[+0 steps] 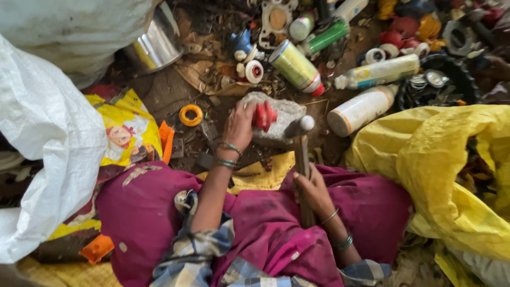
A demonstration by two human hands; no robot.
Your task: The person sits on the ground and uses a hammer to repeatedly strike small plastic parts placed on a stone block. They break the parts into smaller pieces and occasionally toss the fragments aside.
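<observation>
Red plastic piece on stone

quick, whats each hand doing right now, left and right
Left hand: closed on a red plastic piece, held on the grey stone block.
Right hand: closed around the wooden handle of a hammer.

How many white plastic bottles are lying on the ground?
2: one white bottle beside the yellow sack, another bottle just above it. More may be hidden in the clutter.

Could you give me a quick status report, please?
Left hand holds red plastic piece on grey stone. Right hand grips hammer, head on stone. Bottles beyond.
</observation>
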